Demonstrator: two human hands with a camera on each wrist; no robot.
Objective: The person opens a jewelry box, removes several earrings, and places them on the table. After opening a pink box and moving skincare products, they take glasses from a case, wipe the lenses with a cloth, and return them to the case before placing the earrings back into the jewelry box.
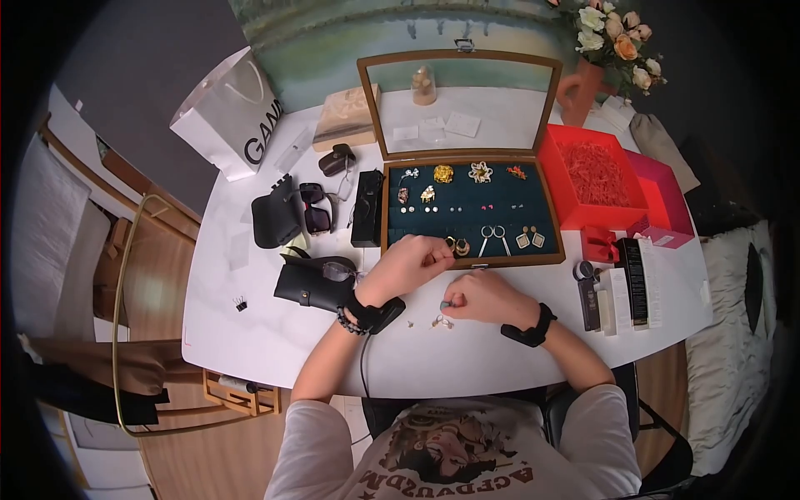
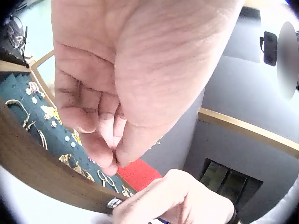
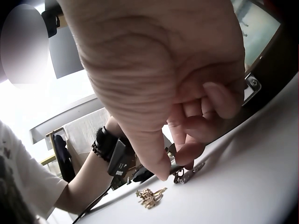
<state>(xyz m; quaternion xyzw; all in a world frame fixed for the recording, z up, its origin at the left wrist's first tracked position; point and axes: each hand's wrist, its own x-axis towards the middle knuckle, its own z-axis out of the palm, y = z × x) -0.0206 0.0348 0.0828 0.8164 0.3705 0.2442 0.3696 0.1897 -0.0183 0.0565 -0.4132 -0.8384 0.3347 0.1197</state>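
Note:
My left hand (image 1: 417, 260) is over the front edge of an open jewelry box (image 1: 542, 261), next to gold hoop earrings (image 1: 462, 247). In the left wrist view its thumb meets the bent fingertips; I cannot tell whether something small is between them. My right hand (image 1: 487, 297) is low over the white table in front of the box. Its thumb and fingers pinch a small dark earring (image 3: 179, 176), with a greyish part showing beneath the fingertips. Close by on the table lies a small heap of gold jewelry (image 3: 150, 198).
Rows of studs, brooches and drop earrings (image 1: 531, 238) fill the box's dark green lining. Sunglasses (image 1: 317, 208) and black cases stand left of it. To the right are a red box (image 1: 596, 179) with shredded paper and several slim cartons (image 1: 635, 283). A white paper bag (image 1: 221, 117) stands behind.

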